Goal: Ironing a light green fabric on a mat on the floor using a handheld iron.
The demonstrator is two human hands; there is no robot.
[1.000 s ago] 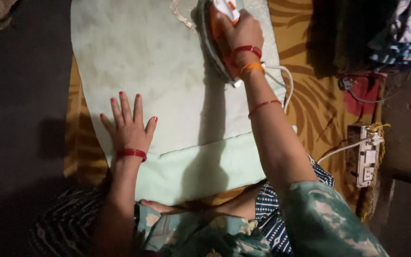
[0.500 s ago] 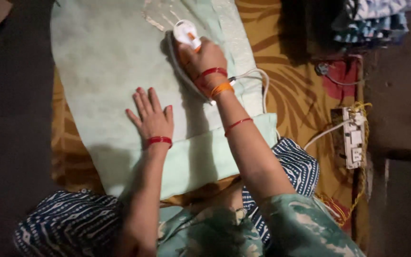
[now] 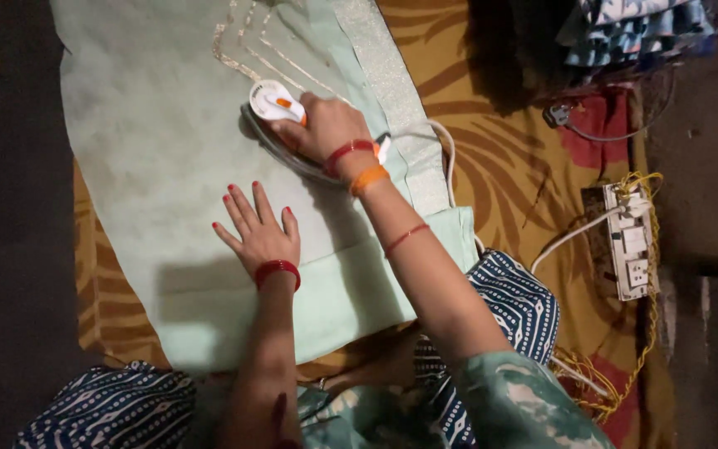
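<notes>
My right hand (image 3: 326, 129) is closed around the iron (image 3: 280, 112), mid-cloth on the pale green fabric (image 3: 143, 141) spread over the patterned mat (image 3: 492, 166). My left hand (image 3: 258, 233) lies flat, fingers spread, holding nothing. I judge the near folded edge not yet pressed.

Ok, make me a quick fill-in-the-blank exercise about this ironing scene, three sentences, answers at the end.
1. The right hand grips the handle of a white ____ resting on the cloth.
2. The left hand lies ____ on the pale green cloth, fingers spread.
3. The power strip lies on the brown patterned mat, on the person's ____ side.

Missing words: iron; flat; right
</notes>
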